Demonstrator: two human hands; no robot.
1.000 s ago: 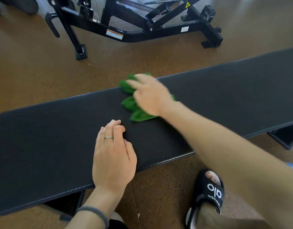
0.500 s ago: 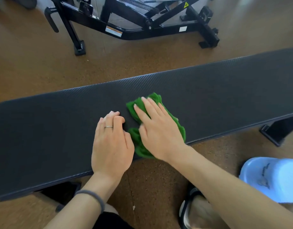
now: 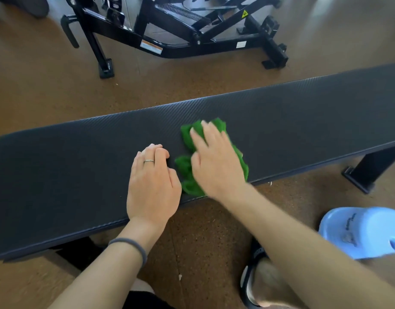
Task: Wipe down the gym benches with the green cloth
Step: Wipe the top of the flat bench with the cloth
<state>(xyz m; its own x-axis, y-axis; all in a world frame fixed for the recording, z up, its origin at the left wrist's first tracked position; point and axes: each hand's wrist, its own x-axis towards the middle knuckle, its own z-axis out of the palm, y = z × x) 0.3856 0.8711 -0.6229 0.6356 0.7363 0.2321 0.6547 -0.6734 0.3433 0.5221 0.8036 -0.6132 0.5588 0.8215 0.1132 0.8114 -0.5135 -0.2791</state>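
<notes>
- Green, crumpled cloth [image 3: 187,172] lies on the long black textured bench pad [image 3: 303,121], near its front edge and about midway along what we see of it.
- Our right hand [image 3: 216,166] lies flat on top of the cloth, palm down, fingers extended and slightly spread; it presses the fabric against the pad rather than pinching it. The hand looks a little blurred.
- Folds of the cloth stick out beyond the fingertips, to the left of the palm and along the right side of the hand.
- Our left hand [image 3: 153,184] rests on the pad just beside the cloth, its fingers curled under into a loose fist that grips nothing; its thumb side nearly touches the green fabric.
- We see a thin silver ring [image 3: 148,161] on one left finger and a grey hair band [image 3: 132,245] round the left wrist.
- Beyond the bench, a black steel gym machine frame [image 3: 169,39] stands on the brown speckled floor [image 3: 47,90].
- A black bench leg [image 3: 370,172] meets the floor at the right.
- Below the pad at lower right we see a pale blue plastic slipper [image 3: 366,233] and a foot in a black slide sandal [image 3: 256,279].
</notes>
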